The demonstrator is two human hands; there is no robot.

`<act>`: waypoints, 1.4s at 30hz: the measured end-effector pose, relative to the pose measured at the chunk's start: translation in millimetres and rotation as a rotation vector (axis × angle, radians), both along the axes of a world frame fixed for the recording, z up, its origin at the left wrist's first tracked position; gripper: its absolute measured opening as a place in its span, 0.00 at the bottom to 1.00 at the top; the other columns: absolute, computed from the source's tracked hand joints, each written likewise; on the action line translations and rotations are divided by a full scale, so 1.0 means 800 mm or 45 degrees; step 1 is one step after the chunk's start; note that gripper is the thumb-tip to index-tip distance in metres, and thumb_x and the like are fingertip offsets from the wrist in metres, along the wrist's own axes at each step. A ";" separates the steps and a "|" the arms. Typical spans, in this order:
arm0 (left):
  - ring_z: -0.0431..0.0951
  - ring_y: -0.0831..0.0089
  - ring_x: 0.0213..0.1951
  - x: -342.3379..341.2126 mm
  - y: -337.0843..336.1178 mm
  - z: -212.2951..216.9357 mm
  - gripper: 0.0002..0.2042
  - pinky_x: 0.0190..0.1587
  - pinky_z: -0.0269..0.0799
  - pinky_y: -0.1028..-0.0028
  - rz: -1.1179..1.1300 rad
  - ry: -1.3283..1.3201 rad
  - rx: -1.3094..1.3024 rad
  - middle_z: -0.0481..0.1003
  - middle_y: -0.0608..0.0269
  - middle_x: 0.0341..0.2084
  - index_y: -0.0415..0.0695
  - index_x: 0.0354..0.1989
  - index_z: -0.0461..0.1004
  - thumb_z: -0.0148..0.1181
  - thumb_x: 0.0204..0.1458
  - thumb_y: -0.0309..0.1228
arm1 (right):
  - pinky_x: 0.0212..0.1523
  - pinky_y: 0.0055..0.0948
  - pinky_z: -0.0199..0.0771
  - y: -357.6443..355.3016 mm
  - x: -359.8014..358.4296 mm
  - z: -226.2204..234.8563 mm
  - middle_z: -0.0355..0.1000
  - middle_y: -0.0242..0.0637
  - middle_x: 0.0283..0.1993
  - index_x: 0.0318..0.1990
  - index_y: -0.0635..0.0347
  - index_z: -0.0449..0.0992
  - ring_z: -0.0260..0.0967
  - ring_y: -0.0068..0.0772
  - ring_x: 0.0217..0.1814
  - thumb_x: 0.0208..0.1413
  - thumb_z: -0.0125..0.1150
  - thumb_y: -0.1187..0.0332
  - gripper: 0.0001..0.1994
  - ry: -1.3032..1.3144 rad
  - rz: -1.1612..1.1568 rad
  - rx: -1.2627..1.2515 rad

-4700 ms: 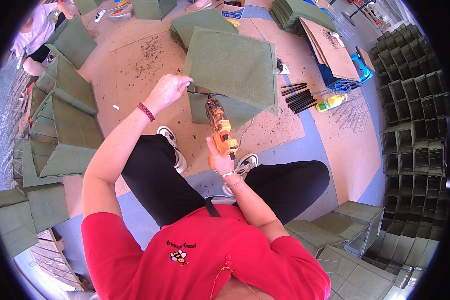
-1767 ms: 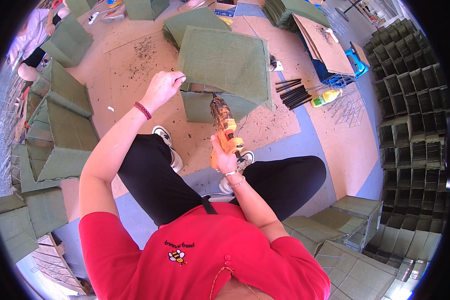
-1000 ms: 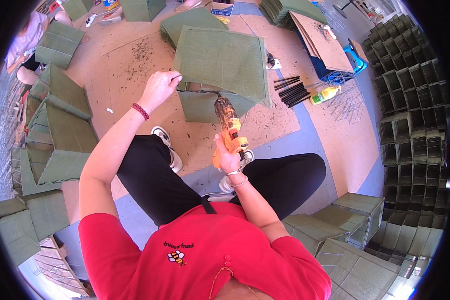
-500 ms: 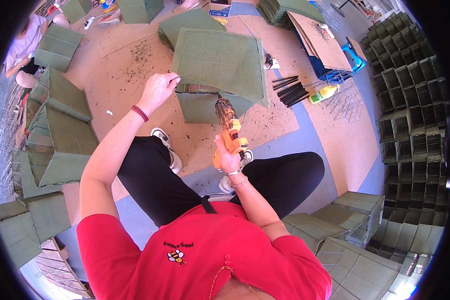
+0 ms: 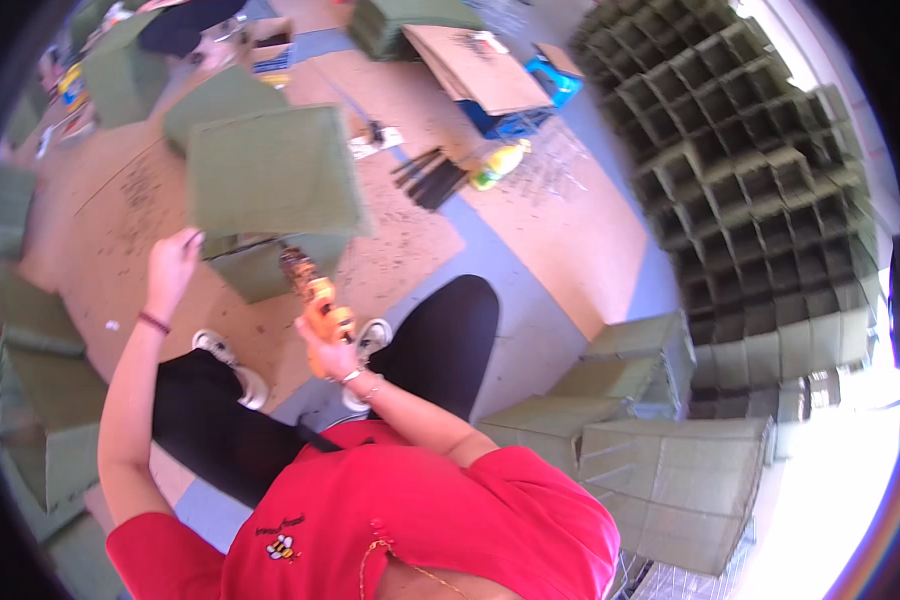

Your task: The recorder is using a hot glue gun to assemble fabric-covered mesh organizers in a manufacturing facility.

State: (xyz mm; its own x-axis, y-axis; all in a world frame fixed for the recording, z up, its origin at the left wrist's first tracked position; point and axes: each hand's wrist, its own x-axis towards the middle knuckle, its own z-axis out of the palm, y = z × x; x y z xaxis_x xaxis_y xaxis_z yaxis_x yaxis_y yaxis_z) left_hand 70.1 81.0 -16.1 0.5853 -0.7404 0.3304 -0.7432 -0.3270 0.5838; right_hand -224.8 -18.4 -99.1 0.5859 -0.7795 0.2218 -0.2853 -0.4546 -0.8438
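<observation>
My left hand (image 5: 173,262) is closed, its fingertips pinched at the near left corner of a square green fabric panel (image 5: 275,175). The panel lies tilted over a green fabric-covered box (image 5: 260,272) on the floor between my feet, with a narrow gap along the near edge. In my right hand (image 5: 330,352) is an orange glue gun (image 5: 320,300), its front part crusted dark. The nozzle points into that gap, close to the panel's underside; whether it touches cannot be made out.
Black sticks (image 5: 432,178) and a yellow bottle (image 5: 498,165) lie to the right. Brown boards on a blue crate (image 5: 480,75) stand beyond. Stacked green boxes (image 5: 740,200) line the right side. More green boxes (image 5: 55,400) flank my left, others (image 5: 670,480) my right.
The whole view has swung to the right, so everything sits farther left in the picture. Both hands keep their places at the panel and the box gap.
</observation>
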 end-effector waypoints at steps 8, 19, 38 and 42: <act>0.73 0.53 0.24 -0.017 -0.053 0.024 0.06 0.29 0.69 0.59 -0.026 -0.144 0.036 0.73 0.51 0.19 0.46 0.28 0.75 0.53 0.50 0.32 | 0.33 0.22 0.68 -0.020 0.000 0.017 0.71 0.28 0.33 0.36 0.60 0.72 0.67 0.19 0.34 0.49 0.64 0.65 0.11 -0.385 -0.009 0.849; 0.74 0.53 0.25 -0.017 -0.046 0.026 0.07 0.29 0.70 0.60 -0.001 -0.204 0.010 0.74 0.51 0.20 0.44 0.28 0.75 0.53 0.50 0.32 | 0.33 0.24 0.67 -0.016 0.008 0.027 0.70 0.28 0.31 0.36 0.61 0.71 0.66 0.21 0.32 0.51 0.61 0.66 0.09 -0.381 0.081 0.760; 0.73 0.53 0.23 -0.013 -0.042 0.020 0.07 0.29 0.69 0.62 0.010 -0.215 0.002 0.72 0.51 0.18 0.43 0.28 0.75 0.53 0.51 0.31 | 0.38 0.22 0.69 -0.022 0.003 0.020 0.70 0.30 0.34 0.40 0.62 0.71 0.68 0.21 0.36 0.51 0.61 0.68 0.11 -0.300 0.018 0.792; 0.73 0.53 0.23 -0.018 -0.045 0.025 0.07 0.29 0.69 0.62 0.023 -0.183 0.016 0.72 0.51 0.18 0.43 0.28 0.75 0.53 0.51 0.32 | 0.35 0.24 0.68 -0.017 0.006 0.026 0.70 0.30 0.33 0.37 0.62 0.71 0.67 0.22 0.34 0.52 0.61 0.67 0.10 -0.356 0.052 0.811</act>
